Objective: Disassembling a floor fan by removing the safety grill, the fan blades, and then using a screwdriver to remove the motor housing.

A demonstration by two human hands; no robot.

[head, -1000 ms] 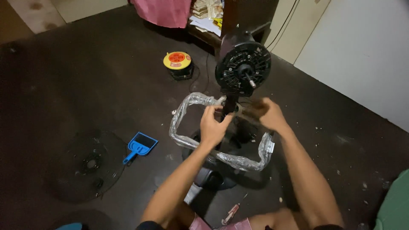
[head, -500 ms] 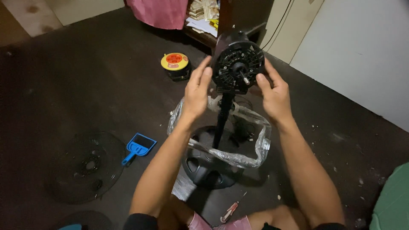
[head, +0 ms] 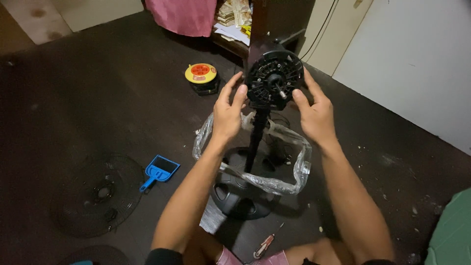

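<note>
Left hand [head: 226, 117] and right hand [head: 315, 115], fingers spread, cup the fan motor head [head: 274, 78] without clamping it. Looks rigid, top-heavy on its pole [head: 255, 140]; best held by the rim, clear of the shaft.

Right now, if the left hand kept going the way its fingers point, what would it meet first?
Probably the black motor head: the left hand points up and right, its fingertips at the rim, whether touching I cannot tell.

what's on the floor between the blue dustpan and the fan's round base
Head view: between the blue dustpan and the round base the dark floor is bare; only the person's left forearm crosses above that stretch.
</note>
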